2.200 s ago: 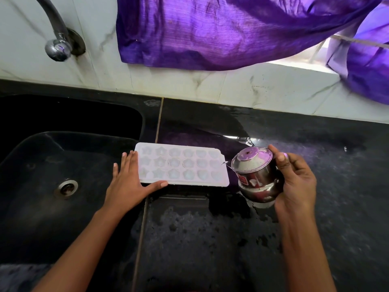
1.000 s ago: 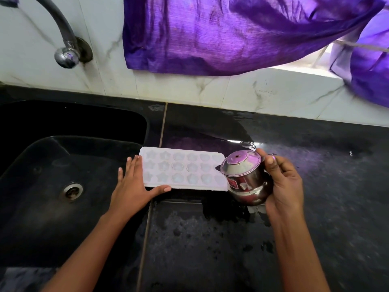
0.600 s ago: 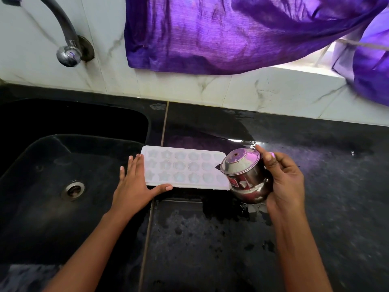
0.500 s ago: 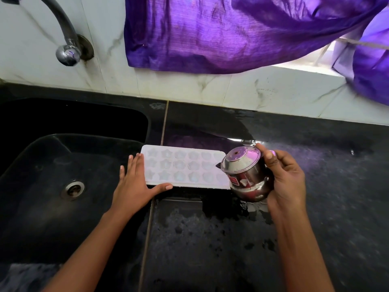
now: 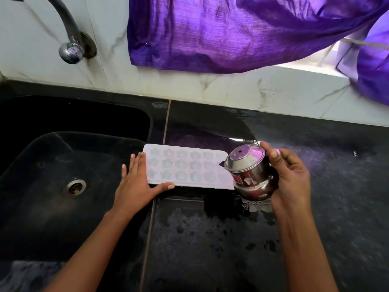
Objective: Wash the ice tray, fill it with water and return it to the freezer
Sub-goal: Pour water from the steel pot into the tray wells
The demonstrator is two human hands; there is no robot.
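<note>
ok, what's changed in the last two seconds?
The steel pot, gripped tilted by the right hand, edged slightly left and now overlaps the right end of the ice tray. Nothing taken or let go. The left hand still rests flat on the tray's left end; tray unmoved.

1. No word, number or brand can be read anywhere in view.
2. The only label is a small red sticker [image 5: 238,179] on the steel pot [image 5: 251,165]. It sits low on the pot's side, toward its left edge, facing the camera.
3. The sticker's pale print is too small and blurred to make out.
</note>
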